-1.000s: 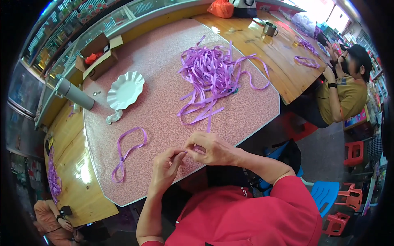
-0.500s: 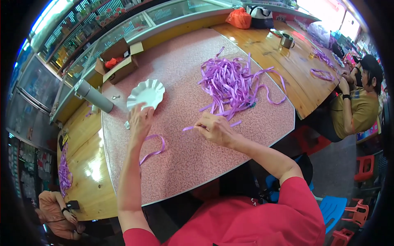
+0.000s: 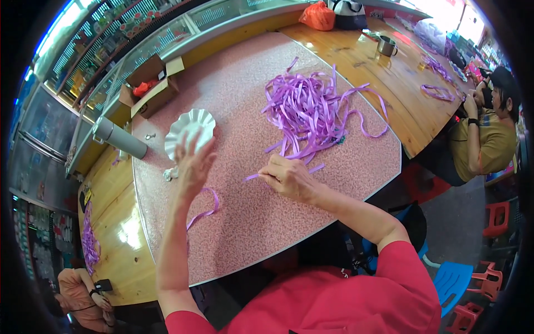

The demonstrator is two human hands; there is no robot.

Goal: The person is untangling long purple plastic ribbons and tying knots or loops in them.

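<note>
My left hand (image 3: 194,166) hovers at the near edge of a white scalloped dish (image 3: 199,119), its fingers apart and nothing visible in them. My right hand (image 3: 289,177) is closed in a pinch on a short purple ribbon (image 3: 252,177), whose ends stick out on both sides of the fist. Just beyond that hand lies a tangled heap of purple ribbons (image 3: 305,108), with one loop trailing off to the right. Another purple ribbon (image 3: 210,209) curves over the pink tabletop (image 3: 239,234) beside my left forearm, which partly hides it.
A grey flask (image 3: 119,138) and an open cardboard box (image 3: 153,92) stand at the far left. On the wooden table (image 3: 356,58) are a metal mug (image 3: 387,46) and an orange bag (image 3: 317,16). One co-worker (image 3: 484,131) sits at right, another (image 3: 83,300) at lower left.
My left hand's fingers have spread, and the hand now covers the dish's near edge a little differently. My right hand keeps its pinch on the ribbon. The whole view has shifted slightly.
</note>
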